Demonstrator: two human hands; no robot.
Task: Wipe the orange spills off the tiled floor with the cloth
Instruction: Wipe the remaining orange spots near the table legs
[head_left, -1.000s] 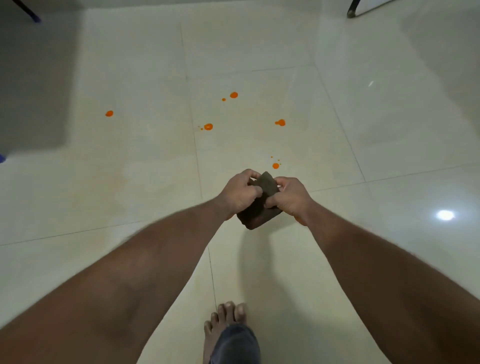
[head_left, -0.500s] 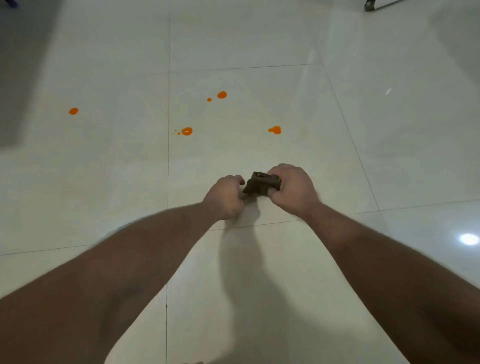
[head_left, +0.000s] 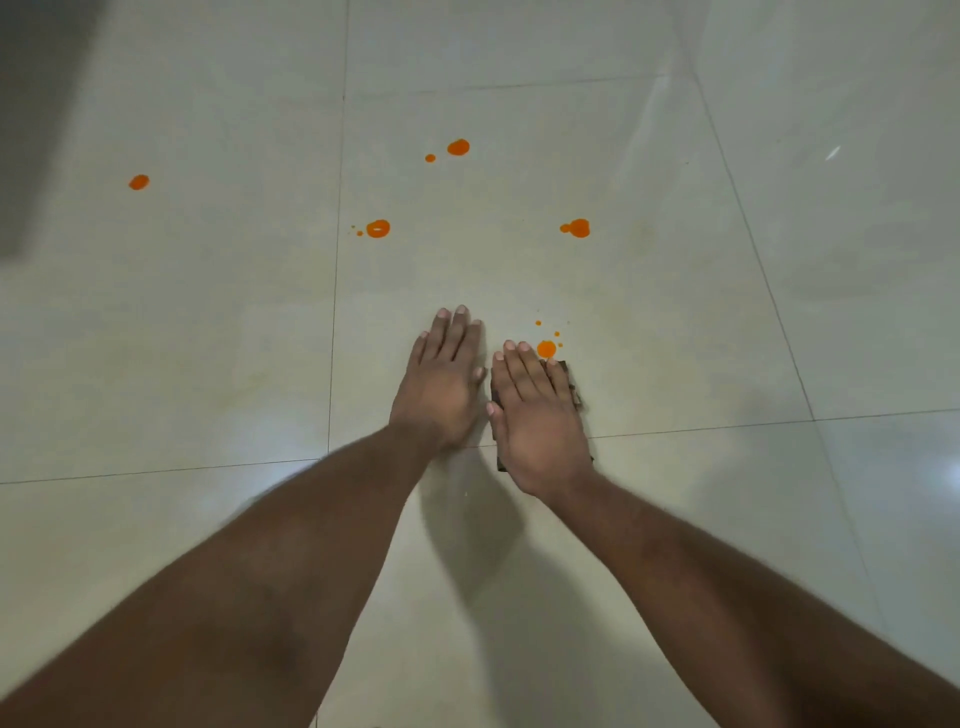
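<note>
A dark brown cloth lies flat on the pale tiled floor. My right hand presses it down with straight fingers and hides most of it. My left hand rests flat on the bare tile just left of it. The nearest orange spill, with tiny droplets around it, sits at the cloth's far edge by my right fingertips. Farther off are orange spots at the right, the middle, the back and the far left.
Dark grout lines cross the floor beneath my wrists and to the left of my left hand. A dark shadow covers the floor's upper left corner. A ceiling light glares off the tile at the right edge.
Both hands gripped the bunched cloth in the air before. Now the cloth lies flat on the floor under my right palm, and my left hand has let go and rests on the tile.
</note>
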